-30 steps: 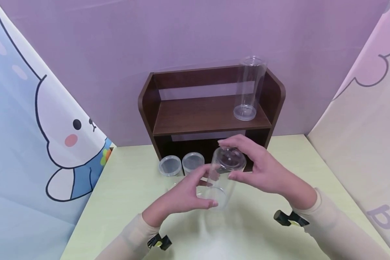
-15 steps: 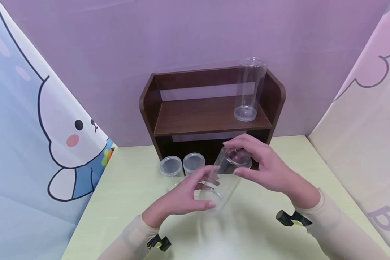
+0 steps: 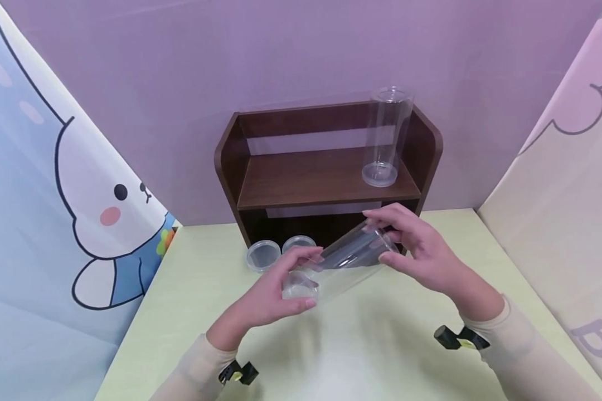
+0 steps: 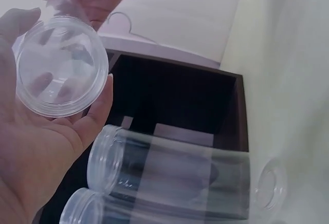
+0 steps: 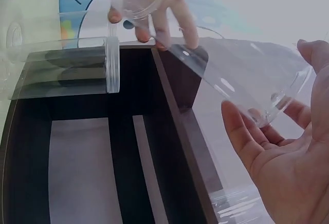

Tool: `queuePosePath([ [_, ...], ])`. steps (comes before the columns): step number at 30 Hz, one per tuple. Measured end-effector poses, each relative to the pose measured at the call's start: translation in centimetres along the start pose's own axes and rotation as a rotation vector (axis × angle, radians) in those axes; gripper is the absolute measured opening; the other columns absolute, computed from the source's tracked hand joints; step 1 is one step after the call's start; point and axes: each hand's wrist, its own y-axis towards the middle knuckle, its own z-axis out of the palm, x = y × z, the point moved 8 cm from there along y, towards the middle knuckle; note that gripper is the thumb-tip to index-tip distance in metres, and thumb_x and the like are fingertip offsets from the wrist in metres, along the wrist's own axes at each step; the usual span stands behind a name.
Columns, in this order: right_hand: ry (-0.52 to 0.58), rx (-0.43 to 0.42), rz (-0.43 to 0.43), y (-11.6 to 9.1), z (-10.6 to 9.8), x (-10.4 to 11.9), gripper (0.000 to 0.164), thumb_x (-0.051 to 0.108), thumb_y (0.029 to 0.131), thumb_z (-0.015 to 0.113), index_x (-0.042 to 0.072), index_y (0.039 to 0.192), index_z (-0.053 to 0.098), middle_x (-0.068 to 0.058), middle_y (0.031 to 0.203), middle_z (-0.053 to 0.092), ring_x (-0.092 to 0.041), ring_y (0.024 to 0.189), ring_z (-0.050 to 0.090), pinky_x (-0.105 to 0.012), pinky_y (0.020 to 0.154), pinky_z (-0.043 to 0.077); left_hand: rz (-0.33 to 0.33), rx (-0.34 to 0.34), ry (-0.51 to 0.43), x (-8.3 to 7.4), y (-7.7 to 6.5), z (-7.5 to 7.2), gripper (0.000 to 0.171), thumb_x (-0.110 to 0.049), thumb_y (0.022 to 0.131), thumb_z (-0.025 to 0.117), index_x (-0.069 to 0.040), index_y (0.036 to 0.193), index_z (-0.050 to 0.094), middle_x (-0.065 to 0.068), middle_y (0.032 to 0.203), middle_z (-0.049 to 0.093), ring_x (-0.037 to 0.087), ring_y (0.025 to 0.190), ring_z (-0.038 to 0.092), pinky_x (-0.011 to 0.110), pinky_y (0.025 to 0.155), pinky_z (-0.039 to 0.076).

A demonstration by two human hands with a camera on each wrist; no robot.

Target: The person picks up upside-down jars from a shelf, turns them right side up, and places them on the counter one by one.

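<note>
A tall clear plastic jar (image 3: 351, 257) is held aslant between both hands above the table, its right end higher. My left hand (image 3: 266, 298) grips the lower left end, thumb in front and fingers behind. That end, a round ridged rim (image 4: 61, 113), faces the camera in the left wrist view. My right hand (image 3: 423, 253) grips the smooth upper right end, with fingertips (image 5: 231, 112) curled round its edge in the right wrist view. Through the clear wall nothing shows inside the jar.
Two lidded clear jars (image 3: 263, 256) stand upright before the dark brown shelf unit (image 3: 326, 175). Another tall clear jar (image 3: 381, 136) stands on its upper board at the right. A clear ring-shaped piece (image 4: 271, 185) lies on the pale table near the standing jars.
The held jar has tipped from near upright to a strong slant. Its upper end has gone right with my right hand, its lower end left and up with my left hand.
</note>
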Motion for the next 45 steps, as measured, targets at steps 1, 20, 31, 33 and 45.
queuePosePath([
  [1, 0.018, -0.002, -0.01, 0.0, 0.0, -0.1, 0.071, -0.025, 0.084, 0.069, -0.01, 0.152, 0.056, -0.025, 0.135, 0.06, -0.027, 0.125, 0.066, -0.03, 0.094, 0.062, 0.011, -0.008, -0.001, -0.1, 0.0, -0.2, 0.081, -0.014, 0.092, 0.086, -0.019, 0.163, 0.047, 0.002, 0.153, 0.059, 0.024, 0.14, 0.058, 0.039, 0.119, 0.047],
  [20, 0.108, -0.02, -0.004, -1.0, 0.0, -1.2, 0.076, -0.033, 0.08, 0.07, -0.016, 0.152, 0.049, -0.027, 0.138, 0.058, -0.03, 0.128, 0.065, -0.035, 0.097, 0.063, 0.081, -0.1, -0.122, -0.8, 0.0, -3.5, 0.069, 0.001, 0.091, 0.084, -0.011, 0.152, 0.054, 0.007, 0.15, 0.056, 0.033, 0.133, 0.058, 0.041, 0.107, 0.058],
  [31, 0.087, -0.051, 0.091, -1.8, 0.2, -2.2, 0.073, -0.031, 0.082, 0.072, -0.014, 0.15, 0.051, -0.022, 0.141, 0.057, -0.023, 0.127, 0.065, -0.033, 0.104, 0.06, 0.093, -0.135, -0.135, -1.2, -0.1, -4.5, 0.065, -0.004, 0.092, 0.085, -0.009, 0.148, 0.055, 0.009, 0.148, 0.055, 0.037, 0.13, 0.059, 0.046, 0.104, 0.061],
  [33, 0.071, -0.054, 0.127, -1.9, 0.3, -2.4, 0.074, -0.031, 0.083, 0.073, -0.012, 0.151, 0.051, -0.021, 0.141, 0.057, -0.022, 0.127, 0.065, -0.033, 0.105, 0.06, 0.089, -0.144, -0.129, -1.1, -0.1, -4.7, 0.066, 0.0, 0.091, 0.085, -0.01, 0.149, 0.055, 0.009, 0.148, 0.055, 0.037, 0.13, 0.059, 0.047, 0.104, 0.06],
  [45, 0.03, -0.04, 0.2, -2.1, 0.9, -3.4, 0.075, -0.029, 0.083, 0.076, -0.007, 0.15, 0.052, -0.025, 0.143, 0.06, -0.025, 0.128, 0.066, -0.033, 0.108, 0.058, 0.123, -0.229, -0.192, -1.1, -0.4, -6.2, 0.064, 0.01, 0.087, 0.082, -0.002, 0.145, 0.056, 0.016, 0.145, 0.055, 0.047, 0.128, 0.059, 0.058, 0.102, 0.061],
])
